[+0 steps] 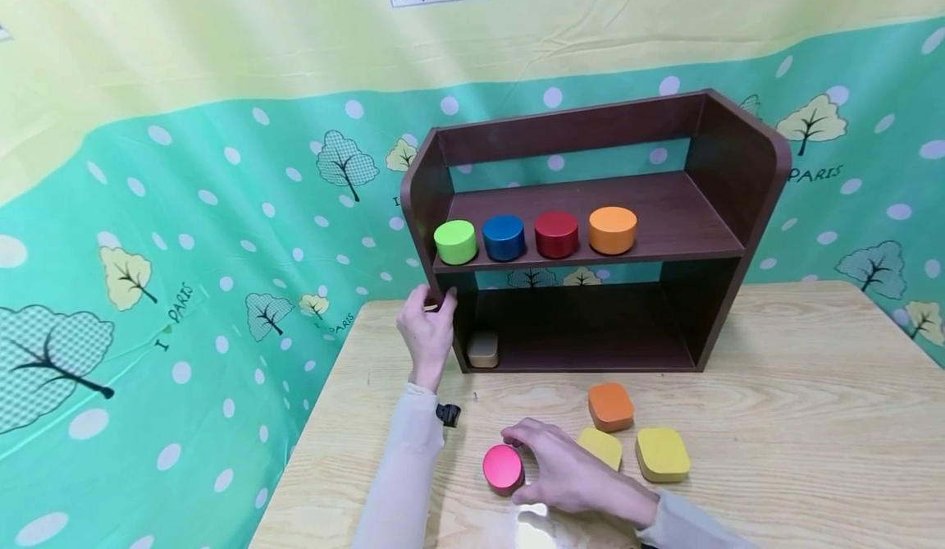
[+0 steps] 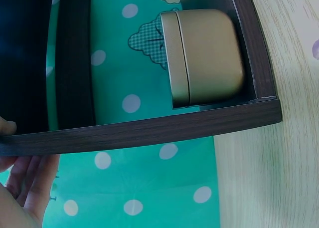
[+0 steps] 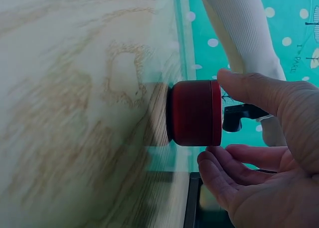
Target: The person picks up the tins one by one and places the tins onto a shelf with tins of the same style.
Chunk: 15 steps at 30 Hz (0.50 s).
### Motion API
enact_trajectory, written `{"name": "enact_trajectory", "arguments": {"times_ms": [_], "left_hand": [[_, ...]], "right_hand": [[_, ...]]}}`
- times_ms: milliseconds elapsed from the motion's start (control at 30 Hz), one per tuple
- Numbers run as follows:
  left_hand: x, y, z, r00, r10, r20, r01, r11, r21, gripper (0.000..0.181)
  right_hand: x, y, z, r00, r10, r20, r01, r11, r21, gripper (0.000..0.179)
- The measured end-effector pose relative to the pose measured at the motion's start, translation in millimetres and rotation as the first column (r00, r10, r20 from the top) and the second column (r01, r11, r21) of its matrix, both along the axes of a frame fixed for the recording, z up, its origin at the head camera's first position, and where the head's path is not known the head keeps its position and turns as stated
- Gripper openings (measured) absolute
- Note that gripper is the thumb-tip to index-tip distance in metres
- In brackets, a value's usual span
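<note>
My left hand [image 1: 428,331] grips the left side panel of a dark brown two-tier shelf [image 1: 746,171], thumb on the inner face, fingers along the outside. Inside the lower tier, near that panel, stands a gold rounded-square tin [image 2: 212,58]. On the table in front, a round pinkish-red tin [image 1: 503,468] stands upright. My right hand [image 1: 564,467] is at its right side, thumb and fingers spread around it. In the right wrist view the thumb tip is right at the lid's edge of the red tin [image 3: 194,113], with the fingertips close to the opposite side.
Green [image 1: 456,243], blue [image 1: 504,238], dark red [image 1: 557,235] and orange [image 1: 613,231] round tins line the upper tier's front. An orange square tin [image 1: 610,406] and two yellow ones, one [image 1: 601,446] partly behind my right hand, another [image 1: 662,455] farther right, sit on the table.
</note>
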<state>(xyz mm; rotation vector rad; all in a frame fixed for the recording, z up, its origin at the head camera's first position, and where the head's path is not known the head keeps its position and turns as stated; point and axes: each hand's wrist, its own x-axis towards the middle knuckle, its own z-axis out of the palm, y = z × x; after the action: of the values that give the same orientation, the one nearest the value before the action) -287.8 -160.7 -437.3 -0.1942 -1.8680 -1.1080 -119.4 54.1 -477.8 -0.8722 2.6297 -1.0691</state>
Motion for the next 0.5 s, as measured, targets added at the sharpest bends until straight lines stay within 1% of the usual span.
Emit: {"name": "enact_trajectory", "arguments": {"times_ms": [267, 367, 500], "left_hand": [[1.1, 0.5, 1.0, 1.0, 0.0, 0.011, 0.0, 1.0, 0.01, 0.019], [1.2, 0.3, 0.8, 1.0, -0.004, 0.014, 0.003, 1.0, 0.016, 0.019], [0.3, -0.3, -0.1, 1.0, -0.005, 0.009, 0.004, 1.0, 0.018, 0.017]], "right_hand": [[-1.5, -7.8, -3.2, 1.0, 0.009, 0.024, -0.009, 1.0, 0.001, 0.078], [-1.0, -10.6, -4.8, 0.999, -0.002, 0.036, 0.002, 1.0, -0.009, 0.078], [1.1, -15.2, -9.5, 0.998, -0.037, 0.052, 0.038, 0.999, -0.027, 0.076]]}}
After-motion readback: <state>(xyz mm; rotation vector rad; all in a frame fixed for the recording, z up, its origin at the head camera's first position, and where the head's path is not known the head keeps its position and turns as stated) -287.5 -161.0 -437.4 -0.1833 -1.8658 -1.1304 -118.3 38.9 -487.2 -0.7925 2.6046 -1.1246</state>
